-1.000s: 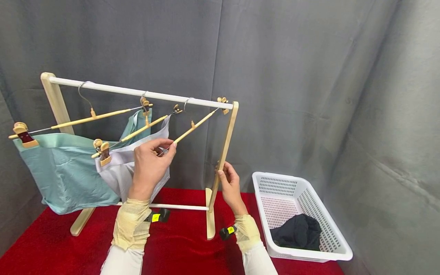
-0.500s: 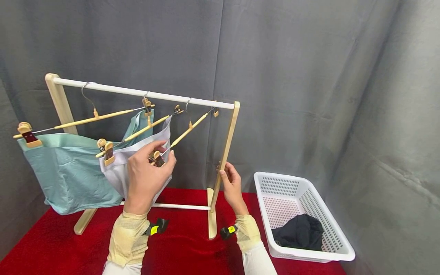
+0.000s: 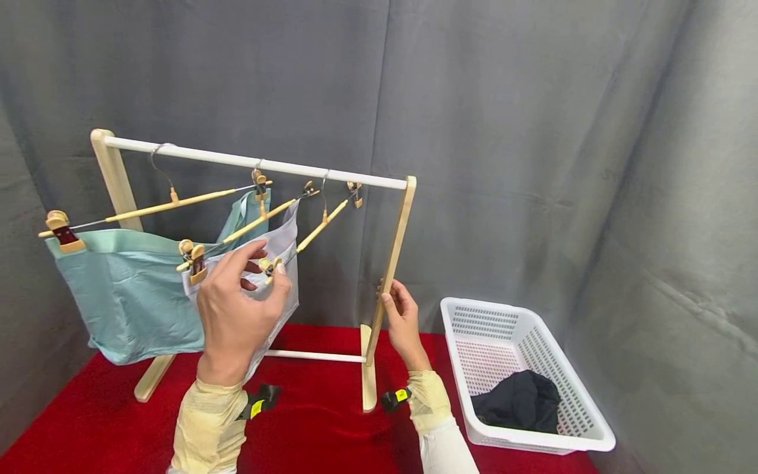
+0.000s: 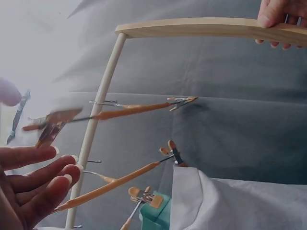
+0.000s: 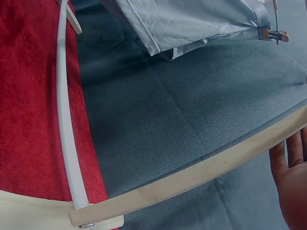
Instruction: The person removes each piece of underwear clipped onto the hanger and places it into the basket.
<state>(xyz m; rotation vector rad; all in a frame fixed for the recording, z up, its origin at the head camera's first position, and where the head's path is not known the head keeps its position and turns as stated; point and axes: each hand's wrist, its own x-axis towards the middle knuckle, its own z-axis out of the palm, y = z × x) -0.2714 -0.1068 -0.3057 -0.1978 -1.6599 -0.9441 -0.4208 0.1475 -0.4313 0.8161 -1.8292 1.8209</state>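
Note:
My left hand (image 3: 237, 309) is around the near clip (image 3: 270, 268) of the rightmost hanger (image 3: 320, 230), thumb and fingers spread apart. In the left wrist view that clip (image 4: 53, 125) hangs in the gap between the fingers, seemingly untouched. The hanger carries no garment and hooks over the white rail (image 3: 207, 155). My right hand (image 3: 405, 322) grips the right wooden post (image 3: 393, 253) of the drying rack, thumb in front and fingers behind. Left of my left hand, a pale lavender cloth garment (image 3: 278, 243) is clipped to the middle hanger (image 3: 249, 227).
A teal garment (image 3: 130, 296) hangs from the leftmost hanger (image 3: 148, 209). On the right, a white perforated basket (image 3: 482, 322) holds a crumpled black garment (image 3: 521, 401). Red cloth (image 3: 320, 421) covers the table, and grey curtain (image 3: 503, 131) stands behind.
The left hand has let go of the rightmost hanger's near end and drawn left and slightly down. That hanger has turned, its far end swinging left. The right hand still holds the post.

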